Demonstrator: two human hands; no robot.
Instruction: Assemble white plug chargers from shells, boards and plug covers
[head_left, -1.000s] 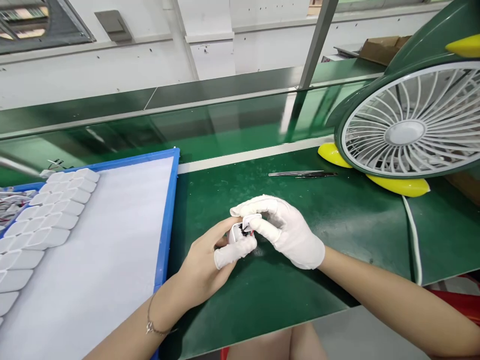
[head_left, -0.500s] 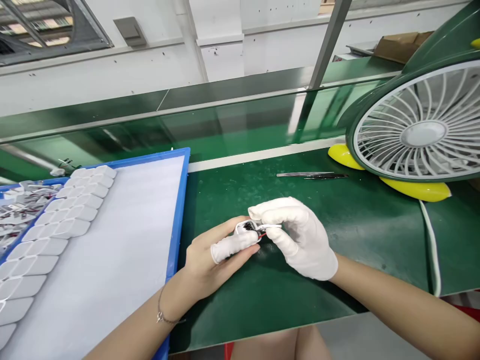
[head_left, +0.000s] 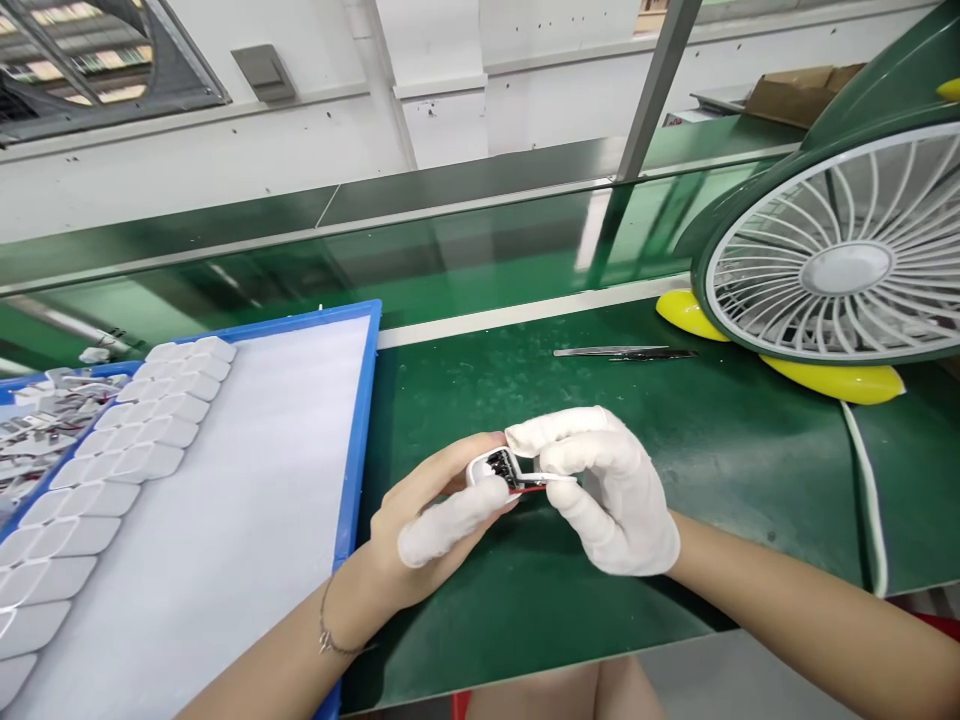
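Note:
My left hand (head_left: 442, 510), with a white cover on the thumb, is closed around a small white plastic housing (head_left: 478, 466). Dark electronic parts (head_left: 502, 466) show in the housing's open end, which faces right. In a white glove, my right hand (head_left: 607, 490) pinches a thin white plastic piece (head_left: 551, 479) between thumb and fingers. A red wire (head_left: 531, 489) runs between the housing and this piece. The two parts are held slightly apart above the green table. The fingers under the housing are partly hidden.
A blue-rimmed tray (head_left: 356, 430) on the left carries rows of white housings (head_left: 161, 425). Beyond it, another blue tray holds wired parts (head_left: 49, 425). Tweezers (head_left: 622, 352) lie behind my hands. A green fan (head_left: 840, 260) with yellow feet stands at the right, its white cable (head_left: 862, 490) running forward.
The white piece in my right hand has moved slightly right, away from the housing, showing more of the dark parts and red wire. My left thumb has shifted lower on the housing.

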